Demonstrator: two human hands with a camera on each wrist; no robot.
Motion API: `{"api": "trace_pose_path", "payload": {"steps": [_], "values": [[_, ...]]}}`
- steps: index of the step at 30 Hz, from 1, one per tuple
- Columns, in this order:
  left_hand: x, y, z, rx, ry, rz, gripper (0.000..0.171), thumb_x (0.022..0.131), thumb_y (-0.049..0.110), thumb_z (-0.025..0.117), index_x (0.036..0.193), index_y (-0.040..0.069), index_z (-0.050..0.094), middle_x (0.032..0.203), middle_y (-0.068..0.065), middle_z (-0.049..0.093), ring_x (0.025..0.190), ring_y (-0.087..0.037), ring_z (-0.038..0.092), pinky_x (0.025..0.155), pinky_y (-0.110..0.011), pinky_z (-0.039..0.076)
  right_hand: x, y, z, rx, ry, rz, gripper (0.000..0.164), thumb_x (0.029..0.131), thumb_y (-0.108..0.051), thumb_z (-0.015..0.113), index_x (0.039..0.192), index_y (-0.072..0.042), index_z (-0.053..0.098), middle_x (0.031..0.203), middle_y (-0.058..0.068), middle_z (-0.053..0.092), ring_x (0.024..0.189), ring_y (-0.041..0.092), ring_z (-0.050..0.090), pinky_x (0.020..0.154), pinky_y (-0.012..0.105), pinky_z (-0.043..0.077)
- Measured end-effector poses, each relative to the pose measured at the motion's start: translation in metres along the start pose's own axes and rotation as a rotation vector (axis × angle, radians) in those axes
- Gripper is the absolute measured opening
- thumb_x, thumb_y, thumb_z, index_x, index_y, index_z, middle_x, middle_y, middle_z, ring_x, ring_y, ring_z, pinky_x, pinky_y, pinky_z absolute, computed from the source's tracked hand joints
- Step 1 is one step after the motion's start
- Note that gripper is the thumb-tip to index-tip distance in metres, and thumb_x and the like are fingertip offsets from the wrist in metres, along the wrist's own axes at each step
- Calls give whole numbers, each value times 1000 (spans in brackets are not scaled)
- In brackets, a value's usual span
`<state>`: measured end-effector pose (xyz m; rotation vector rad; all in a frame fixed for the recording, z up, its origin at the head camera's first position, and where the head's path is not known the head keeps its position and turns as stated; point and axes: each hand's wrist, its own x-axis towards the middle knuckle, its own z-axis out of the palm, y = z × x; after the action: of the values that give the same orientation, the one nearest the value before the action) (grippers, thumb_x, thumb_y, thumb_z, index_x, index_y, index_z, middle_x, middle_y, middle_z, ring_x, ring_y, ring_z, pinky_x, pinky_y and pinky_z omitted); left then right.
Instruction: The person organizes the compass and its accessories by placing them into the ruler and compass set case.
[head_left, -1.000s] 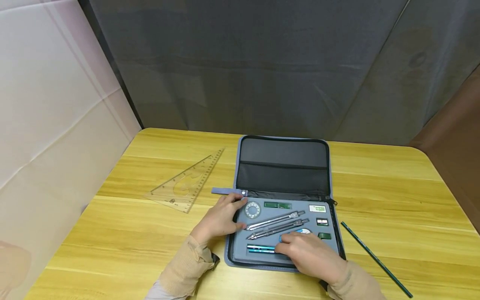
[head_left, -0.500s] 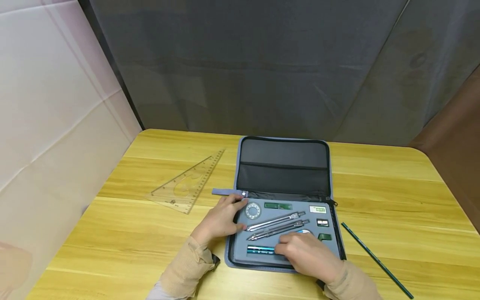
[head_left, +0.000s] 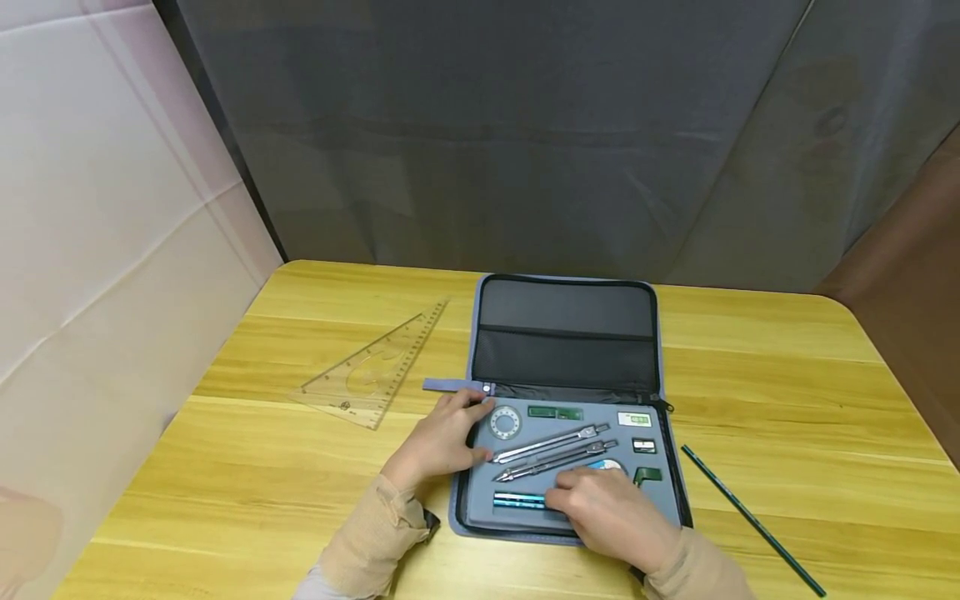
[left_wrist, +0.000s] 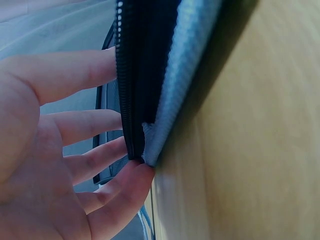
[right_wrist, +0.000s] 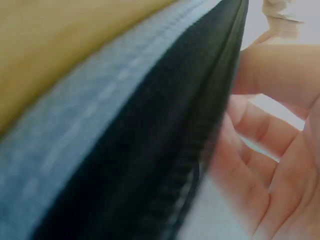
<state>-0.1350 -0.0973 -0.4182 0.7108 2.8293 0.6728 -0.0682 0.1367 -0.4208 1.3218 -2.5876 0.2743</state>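
Has pencils (head_left: 519,500) lying in front slot of open case (head_left: 566,304), just nearer than compasses (head_left: 557,440). Covers their right end with right grip (head_left: 609,510), fingers bent; can't tell whether grasping. Touches case's left edge with left grip (head_left: 442,437), unclenched. On tabletop (head_left: 195,492), has set square (head_left: 401,367) left of case, green pencil (head_left: 753,521) right.

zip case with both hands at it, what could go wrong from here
The upper compass lies with one end close by the left grip, so a slip there might nudge it out of its slot.

The right grip hides one end of the shiny blue sticks, so it could knock them loose.

The green pencil lies loose on the table beside the right forearm; an outward sweep may roll it.
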Motion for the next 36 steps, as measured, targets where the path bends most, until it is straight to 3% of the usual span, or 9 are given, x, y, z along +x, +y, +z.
{"api": "trace_pose_path", "payload": {"steps": [6,13,21,28,36], "values": [[-1,0,0,-5,-6,-5,66,73,27,75,130,6,50,131,-11,44,117,-35,39,87,-48,42,-2,1,1,21,-4,-3,22,72,-1,67,70,-22,61,64,-11,46,57,2,51,45,18,39],[-2,0,0,-8,-13,-5,65,73,27,74,130,6,50,132,-11,43,118,-36,39,88,-49,42,-4,4,-3,6,4,-32,20,70,-5,70,70,-23,61,63,-11,43,58,2,52,44,18,36],[-1,0,-1,-3,-14,-9,66,74,28,74,130,6,50,132,-11,43,119,-36,39,89,-49,42,-11,14,-13,-18,19,-17,12,74,-14,72,80,-21,65,71,-10,52,64,7,54,48,19,43],[0,0,-1,-4,-15,-4,66,73,28,74,130,6,50,132,-12,43,118,-35,39,90,-48,41,-26,32,-24,-77,43,81,20,70,-12,75,87,-18,66,75,-6,52,63,7,52,48,20,42],[0,1,-1,-9,-15,-9,65,74,28,74,130,6,50,132,-11,43,119,-35,38,89,-48,42,-54,45,-35,-125,-51,257,28,68,-14,77,94,-17,66,82,-5,54,69,9,52,49,21,42]]}}
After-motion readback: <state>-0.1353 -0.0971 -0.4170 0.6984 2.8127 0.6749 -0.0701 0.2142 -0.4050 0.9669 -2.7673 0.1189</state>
